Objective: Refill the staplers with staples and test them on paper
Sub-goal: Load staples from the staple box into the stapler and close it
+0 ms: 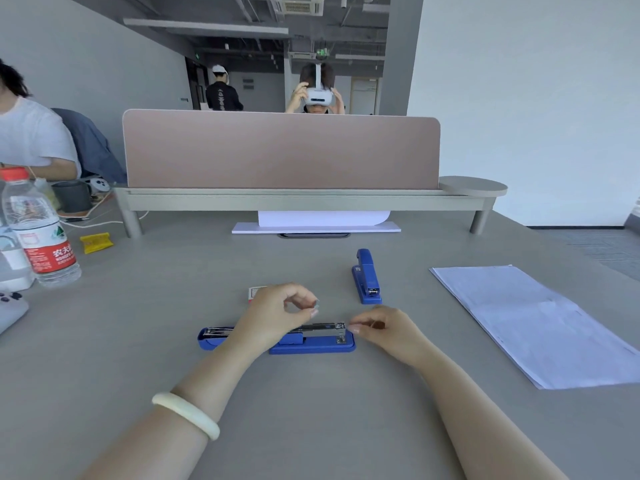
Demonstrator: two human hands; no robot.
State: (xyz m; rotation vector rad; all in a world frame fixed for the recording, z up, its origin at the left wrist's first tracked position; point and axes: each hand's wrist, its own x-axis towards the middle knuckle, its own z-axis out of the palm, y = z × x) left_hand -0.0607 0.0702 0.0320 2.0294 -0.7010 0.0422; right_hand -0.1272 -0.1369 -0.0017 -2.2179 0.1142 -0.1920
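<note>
A blue stapler (311,344) lies folded open flat on the grey table, its lid (212,336) stretched to the left and its metal magazine facing up. My left hand (275,315) hovers just above the magazine, thumb and forefinger pinched on a small grey staple strip (316,304). My right hand (384,329) rests at the magazine's right end with curled fingertips on its front. A second blue stapler (367,277) stands closed behind, to the right. A small staple box (254,293) peeks out behind my left hand. A stack of white paper (540,323) lies at the right.
Water bottles (40,233) and a white controller (10,308) crowd the left edge. A yellow packet (96,242) lies near a raised shelf (304,199) with a pink divider. More paper (317,225) sits under the shelf. Other people sit left and beyond the divider.
</note>
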